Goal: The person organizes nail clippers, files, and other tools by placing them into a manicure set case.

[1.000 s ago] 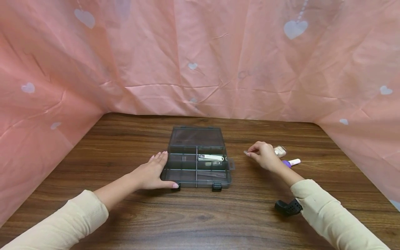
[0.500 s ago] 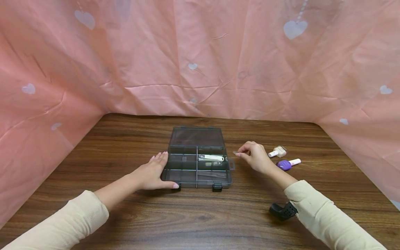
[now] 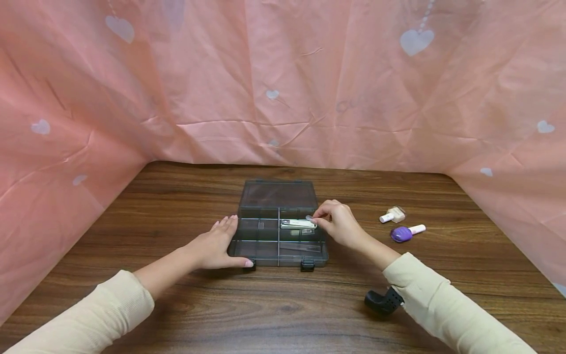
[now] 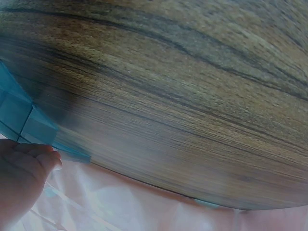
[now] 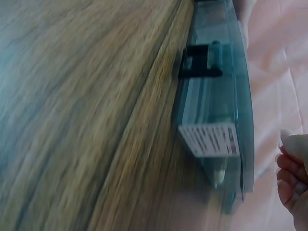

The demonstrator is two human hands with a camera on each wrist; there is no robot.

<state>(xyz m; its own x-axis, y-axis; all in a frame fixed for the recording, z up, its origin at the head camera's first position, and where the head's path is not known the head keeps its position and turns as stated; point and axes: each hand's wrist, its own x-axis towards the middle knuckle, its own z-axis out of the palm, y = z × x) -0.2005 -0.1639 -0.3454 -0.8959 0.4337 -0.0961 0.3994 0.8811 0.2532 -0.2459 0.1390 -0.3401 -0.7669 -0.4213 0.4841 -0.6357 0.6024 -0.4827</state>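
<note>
A smoky, see-through compartment box (image 3: pixel 256 250) lies on the table with its lid tipped back. My left hand (image 3: pixel 215 244) rests along its left side, fingers straight and thumb at the front latch. In the left wrist view that hand (image 4: pixel 21 168) touches the box wall (image 4: pixel 41 127). Over the right-hand compartments, my right hand (image 3: pixel 341 225) pinches a small clear piece (image 3: pixel 309 218), too small to name. Just beneath it, nail clippers (image 3: pixel 295 224) lie in the box. The right wrist view has my fingers (image 5: pixel 288 168) beside the labelled box (image 5: pixel 207 96).
To the right on the wooden table (image 3: pixel 283 305) lie a purple nail polish bottle (image 3: pixel 401 234) with a white cap and a beige bottle (image 3: pixel 396 214) with a white cap. A black wrist mount (image 3: pixel 382 301) hangs under the right sleeve. Pink cloth (image 3: pixel 283 98) surrounds the table.
My right hand has moved left from beside the bottles to over the box, carrying the small clear piece. Both bottles have come into full view. The left hand stays put.
</note>
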